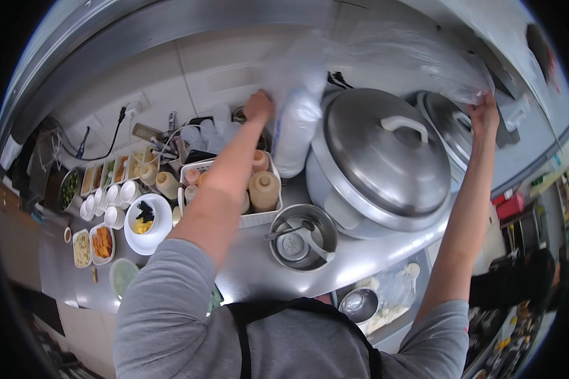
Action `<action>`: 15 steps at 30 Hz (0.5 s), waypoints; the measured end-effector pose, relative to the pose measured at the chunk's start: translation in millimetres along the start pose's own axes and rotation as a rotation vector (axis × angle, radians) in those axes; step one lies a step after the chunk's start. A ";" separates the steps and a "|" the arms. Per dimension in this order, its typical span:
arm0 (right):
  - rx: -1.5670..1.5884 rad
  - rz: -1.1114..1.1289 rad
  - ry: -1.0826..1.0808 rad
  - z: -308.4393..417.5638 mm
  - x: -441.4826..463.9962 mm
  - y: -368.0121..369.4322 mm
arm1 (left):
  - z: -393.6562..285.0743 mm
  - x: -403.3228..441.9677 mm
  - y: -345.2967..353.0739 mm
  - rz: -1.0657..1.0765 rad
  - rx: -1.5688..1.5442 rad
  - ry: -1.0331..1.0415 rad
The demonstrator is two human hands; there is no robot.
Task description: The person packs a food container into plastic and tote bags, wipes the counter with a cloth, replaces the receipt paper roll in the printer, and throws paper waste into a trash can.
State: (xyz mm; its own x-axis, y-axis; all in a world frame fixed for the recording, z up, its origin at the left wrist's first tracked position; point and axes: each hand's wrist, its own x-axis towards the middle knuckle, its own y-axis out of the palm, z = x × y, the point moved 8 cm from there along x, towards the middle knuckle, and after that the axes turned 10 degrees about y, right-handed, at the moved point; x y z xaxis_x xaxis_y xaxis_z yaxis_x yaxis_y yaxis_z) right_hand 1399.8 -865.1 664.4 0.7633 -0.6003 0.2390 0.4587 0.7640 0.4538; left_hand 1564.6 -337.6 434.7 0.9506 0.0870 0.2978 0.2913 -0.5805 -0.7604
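My right hand [485, 115], raised at the far right, pinches the end of a clear plastic bag [423, 55]. The thin plastic stretches across, above the big pot, toward an upright roll of clear plastic bags [295, 129]. Close to the left side of that roll is my left hand [258, 106], its fingers curled closed. Blurred plastic hangs beside it, and what the fingers hold, if anything, is hidden. Below my left forearm stands a white basket [257, 219] with sauce bottles [263, 191].
A large lidded pot [382, 158] fills the right of the steel counter [246, 278], with another lidded pot [446, 123] behind. A metal bowl [303, 237] holds utensils. To the left are a white bowl with food [148, 224], small white cups [114, 215] and ingredient tubs [102, 243].
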 end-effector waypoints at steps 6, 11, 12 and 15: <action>0.177 0.220 -0.165 62.2 -148.8 -48.2 | -6.4 -7.5 -65.9 -0.121 -0.045 0.200; 0.194 0.021 -0.239 98.2 -277.3 -47.1 | -94.4 -143.2 -144.9 -0.184 -0.433 0.699; 0.194 0.020 -0.227 95.0 -287.1 -50.8 | -102.8 -171.4 -143.6 -0.094 -0.484 0.751; 0.371 0.689 -0.049 75.3 -327.9 -3.6 | -111.5 -238.7 -157.7 -0.024 -0.479 0.895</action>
State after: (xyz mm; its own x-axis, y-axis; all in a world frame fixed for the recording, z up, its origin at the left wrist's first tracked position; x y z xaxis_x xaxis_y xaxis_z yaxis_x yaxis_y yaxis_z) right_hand 1113.6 -688.9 649.1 0.7957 -0.0364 0.6045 -0.2994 0.8441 0.4449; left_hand 1279.8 -357.0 547.9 0.4584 -0.4216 0.7824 0.0489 -0.8670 -0.4958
